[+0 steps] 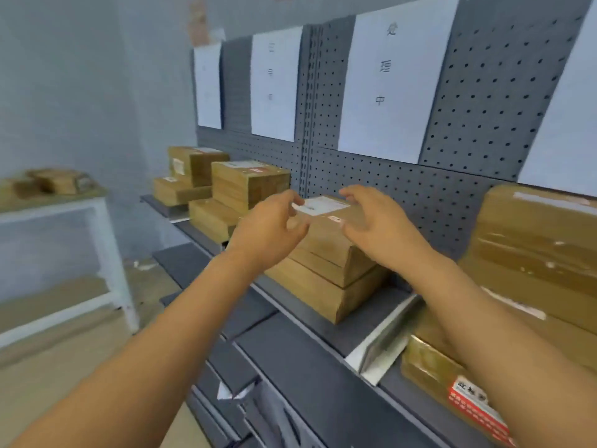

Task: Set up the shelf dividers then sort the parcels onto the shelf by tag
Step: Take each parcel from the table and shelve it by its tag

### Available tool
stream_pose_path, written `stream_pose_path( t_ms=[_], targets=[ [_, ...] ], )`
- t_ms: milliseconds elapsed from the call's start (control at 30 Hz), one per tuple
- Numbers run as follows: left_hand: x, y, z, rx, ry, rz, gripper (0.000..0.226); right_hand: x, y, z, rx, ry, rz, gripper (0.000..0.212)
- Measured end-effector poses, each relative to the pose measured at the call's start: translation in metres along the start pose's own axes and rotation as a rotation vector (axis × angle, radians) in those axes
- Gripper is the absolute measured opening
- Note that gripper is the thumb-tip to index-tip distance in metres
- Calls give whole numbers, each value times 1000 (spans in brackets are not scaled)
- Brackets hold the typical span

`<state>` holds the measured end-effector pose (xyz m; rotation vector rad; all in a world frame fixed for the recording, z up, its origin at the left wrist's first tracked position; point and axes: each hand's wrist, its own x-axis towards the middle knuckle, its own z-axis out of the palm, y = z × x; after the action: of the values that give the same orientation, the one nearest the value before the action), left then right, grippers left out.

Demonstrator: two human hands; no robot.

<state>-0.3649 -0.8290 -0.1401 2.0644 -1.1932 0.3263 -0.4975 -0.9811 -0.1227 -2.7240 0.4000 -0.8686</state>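
A brown parcel [324, 232] with a white label lies on top of a stack of parcels [319, 292] in the middle section of the grey shelf [368, 324]. My left hand [268, 231] holds its left end, fingers over the far edge and thumb on the near side. My right hand [378, 227] holds its right end the same way. A metal divider [381, 337] stands to the right of the stack. Another divider [177, 215] shows at the shelf's left end.
More parcels [248, 185] are stacked to the left, and a large taped parcel [533, 250] sits to the right above a red-tagged one [452, 376]. Paper signs [391, 79] hang on the pegboard. A white table [64, 206] on the left carries parcels. Lower shelves jut out below.
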Motion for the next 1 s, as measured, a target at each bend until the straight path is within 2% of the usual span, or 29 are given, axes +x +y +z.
stream_pose_path(
  t_ms=[133, 267, 467, 600, 800, 1000],
  targets=[
    [-55, -79, -57, 473, -84, -151, 40, 15, -55, 70, 16, -181, -123, 55],
    [-101, -148, -114, 673, -108, -295, 40, 32, -120, 131, 52, -225, -185, 52],
    [-142, -252, -190, 800, -94, -396, 38, 67, -223, 223, -57, -230, -370, 41],
    [-164, -325, -242, 831, -109, -460, 39, 97, -289, 284, -131, -247, -446, 42],
    [-190, -416, -311, 842, -101, -552, 43, 137, -374, 362, -40, -305, -460, 44],
    [-201, -512, -349, 836, -82, -657, 42, 191, -455, 443, -14, -396, -543, 49]
  ],
)
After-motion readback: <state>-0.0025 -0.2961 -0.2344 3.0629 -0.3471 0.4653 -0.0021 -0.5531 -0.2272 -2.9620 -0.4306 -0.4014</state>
